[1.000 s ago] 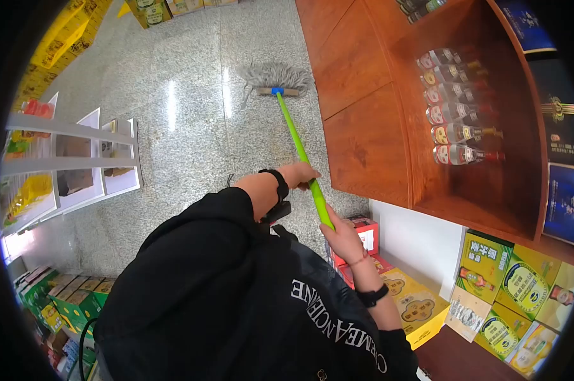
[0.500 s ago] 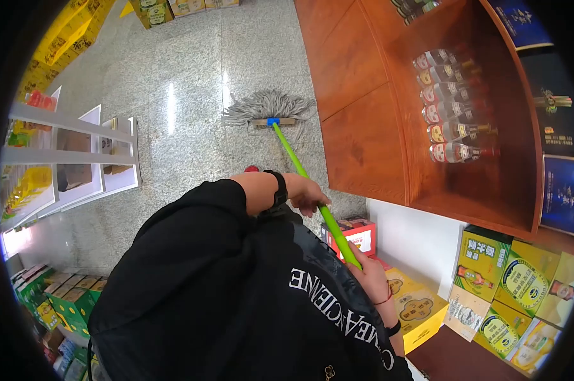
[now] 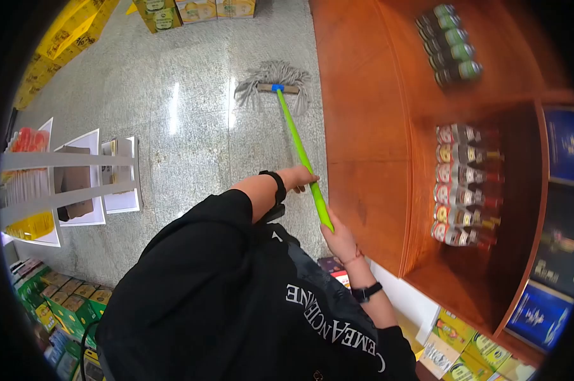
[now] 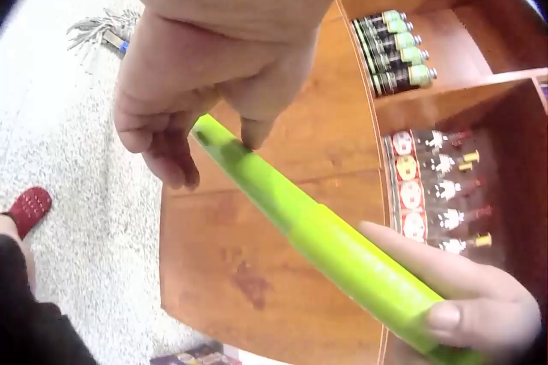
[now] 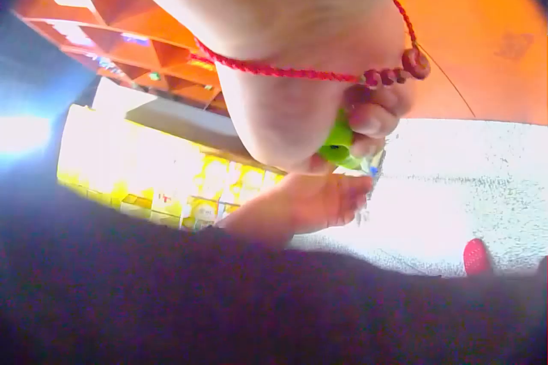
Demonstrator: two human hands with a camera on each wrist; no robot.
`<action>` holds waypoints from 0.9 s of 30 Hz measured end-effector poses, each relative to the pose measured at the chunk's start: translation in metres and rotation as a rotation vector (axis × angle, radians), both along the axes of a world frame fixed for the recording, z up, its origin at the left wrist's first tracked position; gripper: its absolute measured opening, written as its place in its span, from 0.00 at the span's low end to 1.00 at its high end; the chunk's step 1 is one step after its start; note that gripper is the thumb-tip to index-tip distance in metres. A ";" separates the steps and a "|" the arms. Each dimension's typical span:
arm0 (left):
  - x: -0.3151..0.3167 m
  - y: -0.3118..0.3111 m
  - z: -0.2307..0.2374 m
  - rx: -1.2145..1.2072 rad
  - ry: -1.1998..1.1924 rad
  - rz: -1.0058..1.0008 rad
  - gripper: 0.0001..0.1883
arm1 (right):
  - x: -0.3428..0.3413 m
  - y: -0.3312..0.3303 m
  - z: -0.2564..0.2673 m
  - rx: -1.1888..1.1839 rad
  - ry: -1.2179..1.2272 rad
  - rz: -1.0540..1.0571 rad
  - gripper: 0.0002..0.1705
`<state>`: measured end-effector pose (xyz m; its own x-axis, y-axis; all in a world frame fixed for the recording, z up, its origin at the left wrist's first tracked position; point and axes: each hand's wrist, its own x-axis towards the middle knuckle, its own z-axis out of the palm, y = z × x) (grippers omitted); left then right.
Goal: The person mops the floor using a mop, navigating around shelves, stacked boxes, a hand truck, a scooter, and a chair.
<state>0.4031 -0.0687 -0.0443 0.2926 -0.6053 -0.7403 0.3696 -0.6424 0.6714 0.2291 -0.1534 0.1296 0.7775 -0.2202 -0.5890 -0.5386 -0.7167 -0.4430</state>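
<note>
A mop (image 3: 280, 71) with grey string strands, a wooden bar and a blue joint lies with its head on the speckled floor. Its bright green handle (image 3: 301, 147) slants back toward the person. Partway down that handle, the left hand (image 3: 296, 177) holds it; in the left wrist view, the left hand's thumb lies against the pole while its fingers curl beside it. Farther up, the right hand (image 3: 339, 240) grips the handle near its top end, which shows in the right wrist view between curled fingers.
To the right stands a reddish wooden cabinet (image 3: 363, 120) with bottles (image 3: 458, 184) in its open compartments. A white shelf rack (image 3: 71, 168) is on the left. Yellow cartons (image 3: 58, 38) stand at far left, green boxes (image 3: 71, 301) lower left. A red shoe (image 4: 32, 208) is on the floor.
The mop head was drawn closer to the body half a second ago, and is now pushed away again. Both hands moved forward with the handle, and the view has turned, showing more cabinet.
</note>
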 end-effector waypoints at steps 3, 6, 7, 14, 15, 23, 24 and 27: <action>0.079 -0.002 0.016 0.104 -0.076 0.100 0.25 | 0.084 -0.018 -0.031 0.068 -0.195 -0.026 0.29; 0.135 -0.008 0.043 0.121 -0.110 0.172 0.25 | 0.158 -0.020 -0.010 0.060 -0.176 -0.065 0.30; 0.145 -0.009 0.054 0.124 -0.109 0.166 0.25 | 0.173 -0.020 -0.002 0.074 -0.143 -0.073 0.30; 0.157 -0.025 0.051 0.100 -0.106 0.152 0.22 | 0.171 -0.019 -0.008 0.046 -0.050 0.052 0.31; 0.151 -0.026 0.045 0.097 -0.108 0.153 0.22 | 0.163 -0.020 -0.005 0.043 -0.052 0.053 0.31; 0.056 -0.027 0.075 0.074 -0.056 -0.355 0.24 | 0.031 -0.033 0.030 0.137 -0.082 0.015 0.32; 0.044 -0.029 0.093 0.074 -0.059 -0.355 0.24 | 0.017 -0.036 0.043 0.171 -0.086 -0.010 0.31; 0.015 -0.034 0.132 0.086 0.052 -0.468 0.30 | -0.018 -0.048 0.085 0.180 -0.002 -0.047 0.29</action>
